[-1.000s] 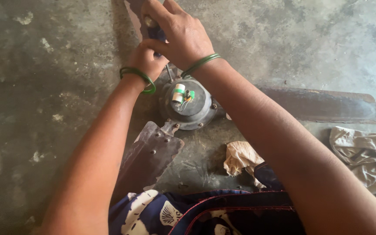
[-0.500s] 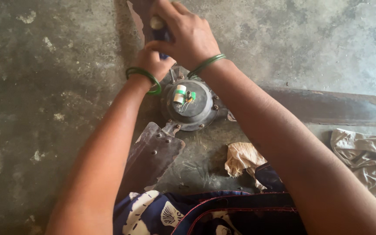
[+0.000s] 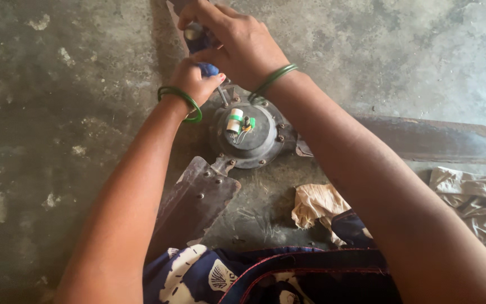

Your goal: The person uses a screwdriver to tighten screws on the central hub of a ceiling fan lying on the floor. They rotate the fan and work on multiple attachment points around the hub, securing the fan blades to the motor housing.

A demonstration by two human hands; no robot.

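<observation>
Dull metal motor housing [image 3: 251, 135], rough concrete floor [image 3: 57, 112]

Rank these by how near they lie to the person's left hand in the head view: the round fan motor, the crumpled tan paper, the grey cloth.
Measured from the left hand:
1. Round fan motor, just right of it, below the screwdriver.
2. Crumpled tan paper, lower right on the floor.
3. Grey cloth, far right edge.
</observation>
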